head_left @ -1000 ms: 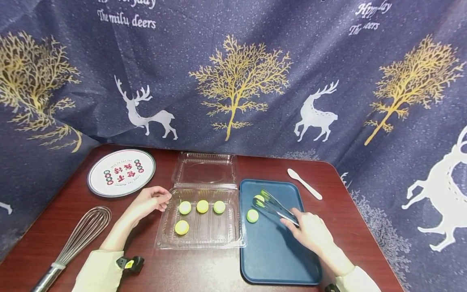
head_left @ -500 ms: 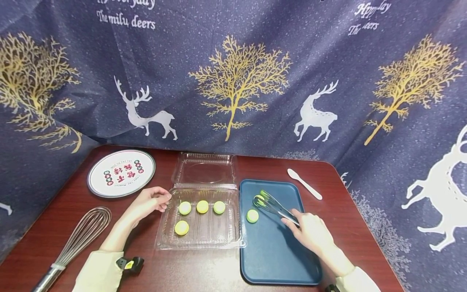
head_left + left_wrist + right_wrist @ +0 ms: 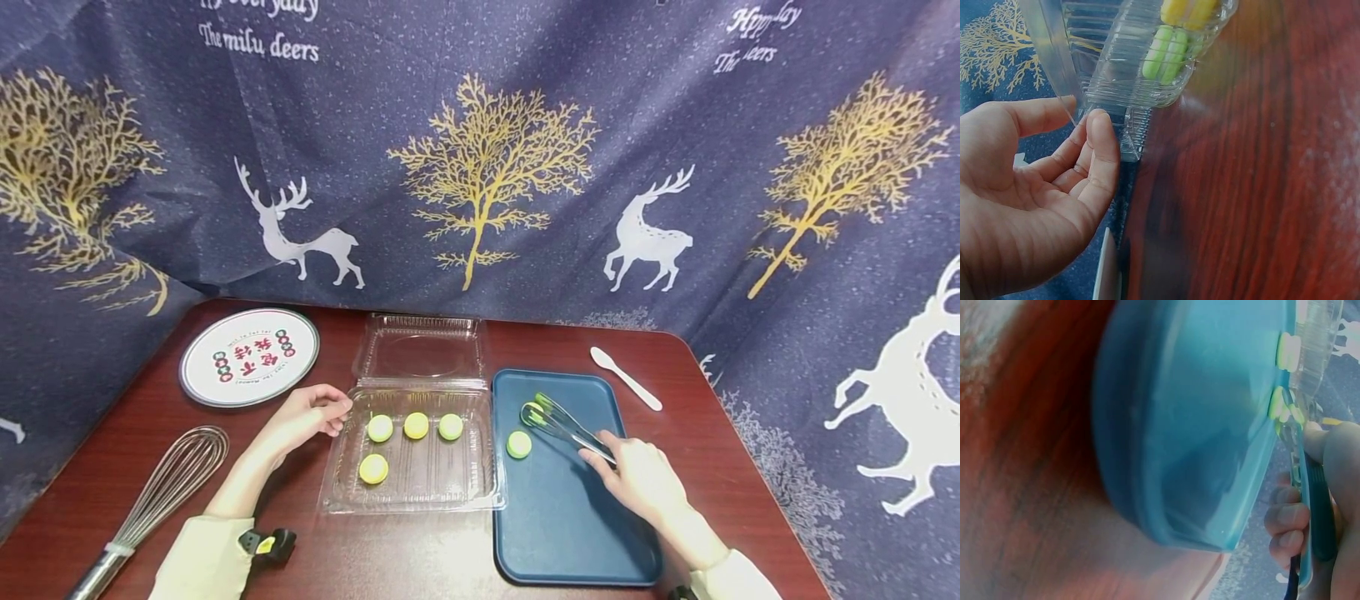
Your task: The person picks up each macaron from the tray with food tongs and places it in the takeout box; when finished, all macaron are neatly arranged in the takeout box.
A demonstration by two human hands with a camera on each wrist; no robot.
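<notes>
My left hand [image 3: 303,417] pinches the left rim of a clear plastic clamshell box [image 3: 427,492] with thumb and fingers. The box lies open, its lid [image 3: 422,354] folded back behind it. Inside sit several green and yellow macarons, such as a yellow one [image 3: 373,469] at front left and a green one [image 3: 1165,55] in the left wrist view. My right hand [image 3: 641,475] grips a pair of tongs [image 3: 573,430], whose green tips close around a green macaron [image 3: 532,412] on the blue tray [image 3: 577,533]. Another green macaron [image 3: 518,444] lies just in front of it.
A white oval plate [image 3: 225,342] with printed red characters is at back left. The whisk [image 3: 168,483] lies at the left, beside my left forearm. Beyond the tray's right edge is a white plastic spoon [image 3: 628,379]. A patterned dark blue cloth [image 3: 420,208] hangs behind the table.
The tongs' tips, spread apart a second ago, have come together around the macaron at the back of the tray. My left hand and the box have stayed in place.
</notes>
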